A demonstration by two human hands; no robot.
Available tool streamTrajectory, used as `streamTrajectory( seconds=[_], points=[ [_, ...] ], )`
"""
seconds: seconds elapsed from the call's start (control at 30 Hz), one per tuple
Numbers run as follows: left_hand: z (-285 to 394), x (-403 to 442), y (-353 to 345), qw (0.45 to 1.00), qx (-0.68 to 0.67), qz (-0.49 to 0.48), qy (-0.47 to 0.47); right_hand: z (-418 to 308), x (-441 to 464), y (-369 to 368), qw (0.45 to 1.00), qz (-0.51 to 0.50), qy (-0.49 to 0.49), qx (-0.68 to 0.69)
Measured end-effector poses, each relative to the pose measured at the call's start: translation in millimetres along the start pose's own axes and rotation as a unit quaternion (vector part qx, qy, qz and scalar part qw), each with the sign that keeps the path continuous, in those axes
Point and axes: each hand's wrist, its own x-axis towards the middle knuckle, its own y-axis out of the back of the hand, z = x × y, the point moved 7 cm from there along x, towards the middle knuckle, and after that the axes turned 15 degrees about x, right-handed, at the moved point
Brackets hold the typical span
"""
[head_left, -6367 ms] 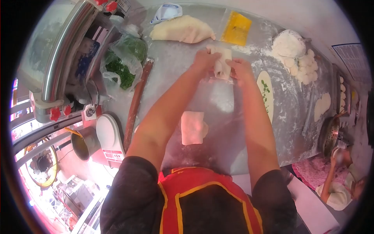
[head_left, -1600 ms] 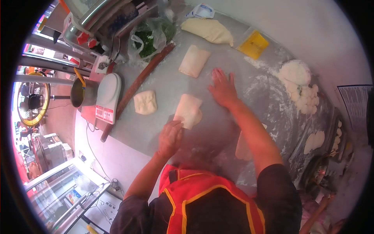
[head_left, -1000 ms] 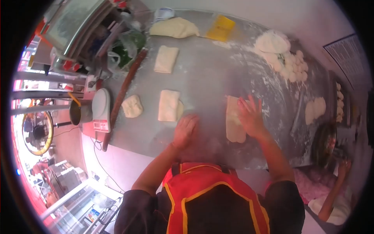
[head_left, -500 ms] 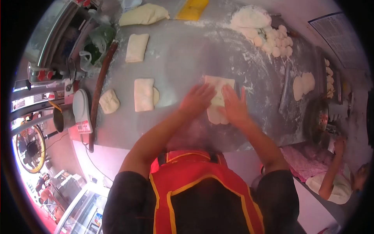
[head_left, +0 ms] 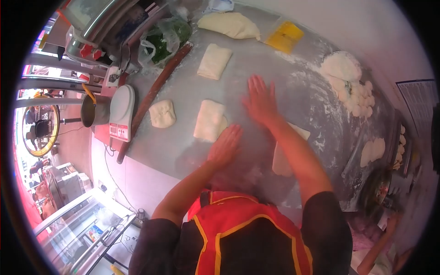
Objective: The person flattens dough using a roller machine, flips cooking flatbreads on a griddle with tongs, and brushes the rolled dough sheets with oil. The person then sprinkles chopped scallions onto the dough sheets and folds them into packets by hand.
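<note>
My left hand [head_left: 225,145] is open, its fingers stretched out at the lower right edge of a folded dough slab [head_left: 209,120]; whether it touches the dough I cannot tell. My right hand [head_left: 261,101] is open too, palm down over the metal worktop [head_left: 183,156], with nothing in it. Below my right forearm lies a longer dough piece [head_left: 282,161], its middle partly hidden by the arm. Farther back sits another folded dough slab [head_left: 214,62]. A smaller dough lump [head_left: 162,113] rests at the left.
A long rolling pin [head_left: 158,91] lies beside a kitchen scale [head_left: 122,110] at the left. Along the back are a big dough mass [head_left: 228,24] and a yellow packet [head_left: 285,36]. Flour [head_left: 341,66] and several small dough balls [head_left: 357,98] are at the right. Another person's arm [head_left: 380,245] shows lower right.
Both hands have left the right-hand dough piece and moved left, the left one down to the middle slab's edge, the right one farther back. The camera view has shifted and tilted.
</note>
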Motion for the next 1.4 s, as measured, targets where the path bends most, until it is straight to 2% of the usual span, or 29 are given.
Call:
streamTrajectory(
  seconds=[0.07,0.23,0.5,0.6,0.7,0.8,0.83,0.9,1.0,1.03,1.1,1.13,1.23,1.3,1.33,1.4],
  points=[
    [8,-2,2,0.997,0.048,-0.042,-0.053,11,33,-11,1.0,-0.009,0.003,-0.022],
    [3,-2,7,0.999,0.023,-0.03,-0.027,6,63,-27,0.995,-0.059,0.077,-0.024],
    [6,1,11,0.999,0.008,-0.017,-0.028,-11,17,-24,0.954,-0.207,0.211,-0.045],
    [5,-2,10,1.0,0.0,-0.017,-0.024,-16,-34,27,0.971,-0.188,0.147,0.021],
    [6,-2,13,1.0,-0.025,0.008,-0.01,14,-108,82,0.996,-0.094,0.008,0.008],
    [13,4,12,0.998,-0.01,0.064,-0.014,35,-183,103,0.992,-0.065,-0.07,-0.077],
    [24,14,19,0.995,-0.015,0.096,-0.034,36,-197,103,0.992,-0.07,-0.076,-0.066],
    [49,44,11,0.995,-0.05,0.064,-0.056,34,-213,101,0.993,-0.08,-0.079,-0.042],
    [91,94,13,0.991,-0.059,0.046,-0.109,42,-199,122,0.995,-0.017,-0.086,-0.053],
    [101,111,13,0.989,-0.056,0.046,-0.132,57,-198,121,0.994,0.003,-0.107,-0.004],
    [110,143,-17,0.986,-0.018,-0.043,-0.158,92,-200,114,0.984,0.041,-0.148,0.093],
    [117,153,-24,0.981,0.003,-0.087,-0.171,103,-196,111,0.979,0.02,-0.17,0.108],
    [120,165,-14,0.97,-0.009,-0.217,-0.108,118,-184,97,0.96,-0.062,-0.232,0.143],
    [123,163,-6,0.959,-0.03,-0.263,-0.105,116,-180,99,0.944,-0.139,-0.265,0.142],
    [122,163,-5,0.953,-0.04,-0.283,-0.103,111,-181,107,0.957,-0.081,-0.237,0.143],
    [123,148,6,0.973,-0.076,-0.129,-0.175,93,-193,122,0.974,0.033,-0.177,0.14]
  ],
)
